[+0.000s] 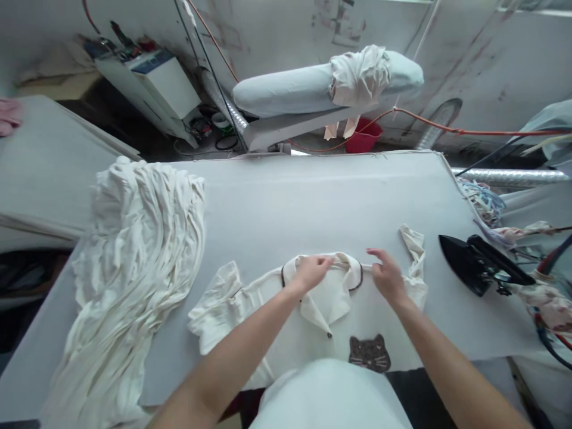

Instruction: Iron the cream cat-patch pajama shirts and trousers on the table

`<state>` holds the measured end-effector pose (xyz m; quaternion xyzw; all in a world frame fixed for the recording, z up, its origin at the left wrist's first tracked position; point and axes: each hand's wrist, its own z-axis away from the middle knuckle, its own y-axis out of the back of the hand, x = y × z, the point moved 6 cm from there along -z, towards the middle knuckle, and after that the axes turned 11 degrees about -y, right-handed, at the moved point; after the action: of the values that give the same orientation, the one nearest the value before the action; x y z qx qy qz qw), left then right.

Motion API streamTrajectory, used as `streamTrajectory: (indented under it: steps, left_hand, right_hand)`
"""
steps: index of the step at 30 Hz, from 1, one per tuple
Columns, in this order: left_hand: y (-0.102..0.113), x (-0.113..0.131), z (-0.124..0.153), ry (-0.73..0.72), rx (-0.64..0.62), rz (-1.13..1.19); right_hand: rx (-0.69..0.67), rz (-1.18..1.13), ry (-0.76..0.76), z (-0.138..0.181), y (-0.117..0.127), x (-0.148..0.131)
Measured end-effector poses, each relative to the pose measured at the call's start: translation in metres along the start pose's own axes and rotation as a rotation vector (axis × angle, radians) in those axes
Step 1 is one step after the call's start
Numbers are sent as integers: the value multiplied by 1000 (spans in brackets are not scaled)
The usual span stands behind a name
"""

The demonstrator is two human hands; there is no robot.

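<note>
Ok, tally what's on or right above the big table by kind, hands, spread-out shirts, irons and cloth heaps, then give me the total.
Hands: 2, left hand and right hand
Spread-out shirt: 1
Black iron: 1
Cream cloth heap: 1
Total: 5
</note>
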<state>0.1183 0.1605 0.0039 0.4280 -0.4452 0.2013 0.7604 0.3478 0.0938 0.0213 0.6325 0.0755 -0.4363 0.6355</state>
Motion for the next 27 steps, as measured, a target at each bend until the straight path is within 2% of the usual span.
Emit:
streamTrajectory:
  steps: [2,3,5,7,10,13,15,16,17,19,20,22,24,25,26,27]
  left_hand:
    - [-48,19,-22,135,-125,112]
    - [-62,25,-32,169,-116,112]
    - [-72,29,-46,176,-18,51]
    - [-72,28,-52,154,48,-21]
    - [-68,30,-54,143,83,-116]
    - [-66,37,-45,117,67,-197]
    - [-61,38,-25,77,76,-197]
    - [-56,37,-9,48,128,-196]
    - [-50,35,11,11,215,-213]
    - [-41,28,60,-109,397,-340]
    - [-42,23,86,-187,439,-440]
    - [-57,12,131,-340,383,-641]
    - [-78,-2,161,-447,253,-781]
    - [-87,-8,171,-475,203,-827]
    - [-93,-13,176,-487,166,-861]
    - [-98,-17,178,-486,141,-880]
  right_hand:
    - [-34,328,-91,-10,38,45]
    - [-98,465,-142,-14,50,66]
    - [-232,603,-225,-19,66,101]
    - [-302,620,-274,-22,76,124]
    - [-284,658,-298,-25,90,137]
    - [-134,729,-180,-21,98,113]
    - [-23,689,57,-4,84,75]
    - [-5,631,209,12,69,54]
    - [-29,562,374,34,47,33]
    - [-160,424,707,87,-3,4]
    - [-214,372,844,114,-25,-2]
    - [-268,323,996,152,-56,1]
    - [-286,332,1016,158,-60,18]
    - [-275,340,996,148,-49,28]
    - [-230,340,956,129,-28,38]
    - [-139,332,881,102,2,50]
